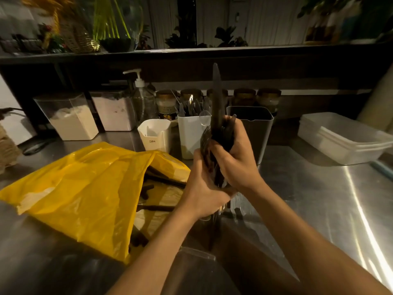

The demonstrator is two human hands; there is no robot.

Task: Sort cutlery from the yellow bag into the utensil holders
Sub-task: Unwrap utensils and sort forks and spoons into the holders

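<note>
Hands: left hand (202,191) and right hand (238,162) are gripping the upright cutlery bundle (217,107).
Technique: probably best peeling one type off into the white holder (188,136).

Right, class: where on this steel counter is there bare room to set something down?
Bare steel counter lies at right, bordered by the grey rectangular holder and stacked white plastic tubs. The crumpled yellow plastic bag crowds the left.

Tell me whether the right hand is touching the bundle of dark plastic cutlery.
Touching. The head view shows the right hand with fingers wrapped round the bundle of dark plastic cutlery, gripping it.
</note>
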